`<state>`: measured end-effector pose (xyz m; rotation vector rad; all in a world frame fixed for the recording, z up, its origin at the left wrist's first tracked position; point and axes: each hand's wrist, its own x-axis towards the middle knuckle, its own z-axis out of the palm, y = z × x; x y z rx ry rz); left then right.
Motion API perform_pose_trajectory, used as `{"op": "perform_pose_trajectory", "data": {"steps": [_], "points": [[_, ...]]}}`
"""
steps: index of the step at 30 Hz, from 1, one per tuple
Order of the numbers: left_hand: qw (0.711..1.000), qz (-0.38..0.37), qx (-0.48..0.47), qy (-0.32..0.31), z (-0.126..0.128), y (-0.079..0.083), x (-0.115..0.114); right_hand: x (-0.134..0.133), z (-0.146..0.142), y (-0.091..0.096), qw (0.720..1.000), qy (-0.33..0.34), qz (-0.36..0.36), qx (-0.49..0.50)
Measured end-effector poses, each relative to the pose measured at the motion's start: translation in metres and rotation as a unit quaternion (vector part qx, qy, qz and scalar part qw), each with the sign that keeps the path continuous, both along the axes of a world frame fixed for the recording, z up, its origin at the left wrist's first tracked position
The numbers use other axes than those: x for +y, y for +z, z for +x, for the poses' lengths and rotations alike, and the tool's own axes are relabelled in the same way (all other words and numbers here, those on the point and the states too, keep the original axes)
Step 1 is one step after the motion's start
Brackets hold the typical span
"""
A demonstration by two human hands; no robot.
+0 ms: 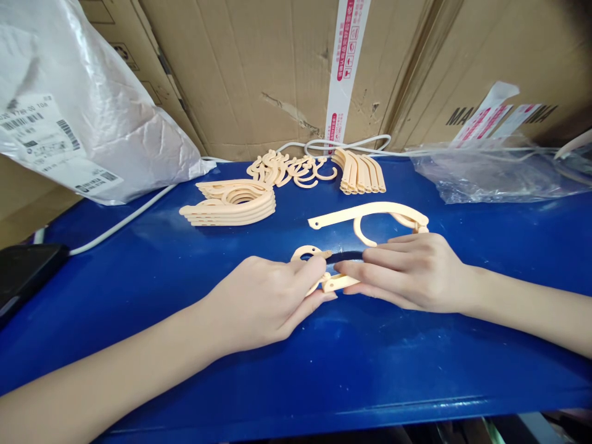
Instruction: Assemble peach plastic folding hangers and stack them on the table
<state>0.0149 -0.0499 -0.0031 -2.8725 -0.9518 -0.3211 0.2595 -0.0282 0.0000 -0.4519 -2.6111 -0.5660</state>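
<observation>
Near the middle of the blue table, my left hand (277,299) is closed in a pinch on a cream plastic hanger hook (304,251), whose curved end shows above the thumb and fingers. My right hand (420,271) grips a cream hanger arm (341,283), its end meeting the hook piece at my left fingertips. Fingers cover most of the joint, so I cannot tell whether the two are locked together. Just beyond my right knuckles lie another hanger arm (370,210) and a hook (364,232), partly hidden by that hand.
A stack of folded hangers (231,216) lies left of centre, with loose hooks (275,168) and a row of hanger arms (361,172) behind. Cardboard boxes (254,74), a white parcel (115,117), a clear plastic bag (490,176), a cable (134,217) and a black phone-like object (30,274) surround them.
</observation>
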Motion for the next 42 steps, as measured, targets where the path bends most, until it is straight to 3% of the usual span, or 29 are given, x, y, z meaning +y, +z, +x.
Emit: {"op": "perform_pose_trajectory", "data": {"steps": [30,34,42], "points": [[0.997,0.080,0.000,-0.016,0.0023,0.0026,-0.0008,0.0005,-0.0009,0.0000,1.000,0.007,-0.014,0.001],[0.996,0.084,-0.002,-0.021,0.0027,0.0036,-0.0007,-0.0007,-0.0015,0.0022,1.000,0.003,0.013,-0.005],[0.990,0.133,0.048,-0.016,0.0027,0.0098,0.0017,-0.0022,-0.0028,0.0054,1.000,-0.020,0.004,-0.007]]}}
